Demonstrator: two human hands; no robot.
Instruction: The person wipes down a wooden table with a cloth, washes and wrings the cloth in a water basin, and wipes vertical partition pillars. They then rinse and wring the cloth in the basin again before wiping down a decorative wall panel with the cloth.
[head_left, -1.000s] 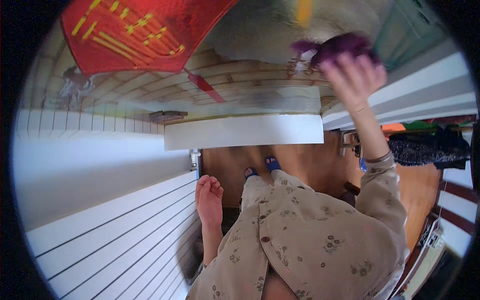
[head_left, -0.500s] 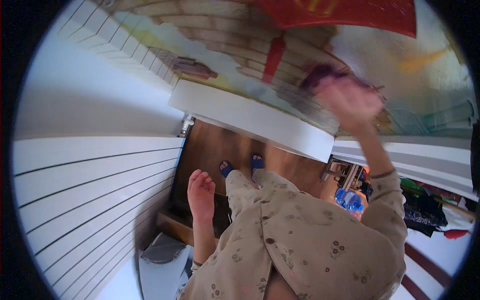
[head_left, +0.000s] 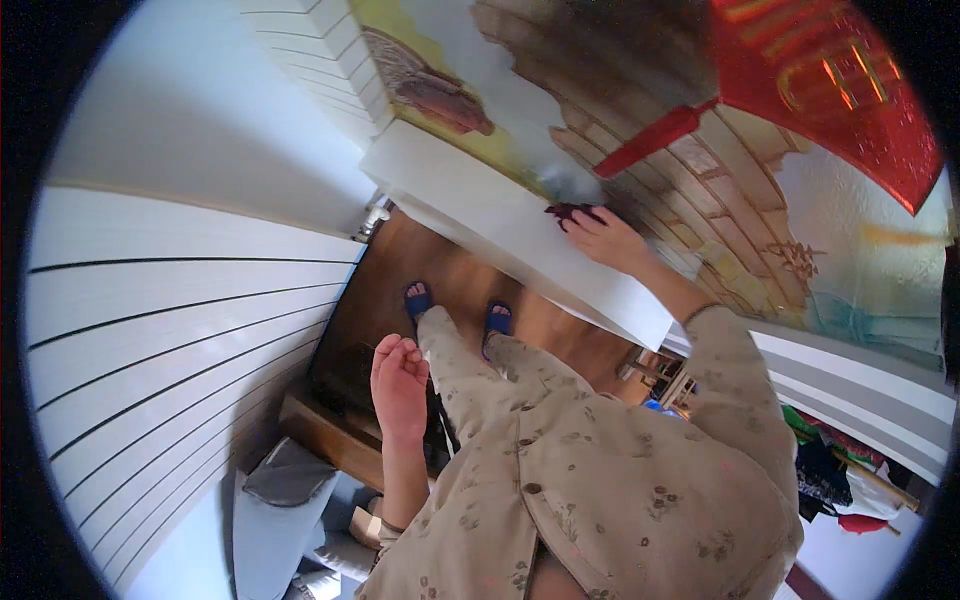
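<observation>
My right hand (head_left: 605, 240) is closed around a crumpled dark maroon cloth (head_left: 572, 214). The cloth lies where the lower edge of a glossy painted mural (head_left: 690, 200) meets a white ledge (head_left: 500, 215). Most of the cloth is hidden beneath my fingers. On the mural are brickwork, a brown roof and a red pennant shape (head_left: 830, 90). My left hand (head_left: 400, 385) hangs in front of my body, palm showing and fingers loosely bent, with nothing in it. It touches nothing; the white slatted panel (head_left: 200, 330) stands to its left.
A white radiator valve (head_left: 373, 220) sticks out at the corner past the panel. Below are the brown wooden floor (head_left: 450, 245) and my feet in blue slippers (head_left: 498, 318). A grey padded item (head_left: 280, 510) stands at lower left; clothes (head_left: 825, 475) hang at right.
My right hand has swept with the cloth left and down across the mural to its lower edge. The view has turned and shifted. My left hand keeps nearly the same pose.
</observation>
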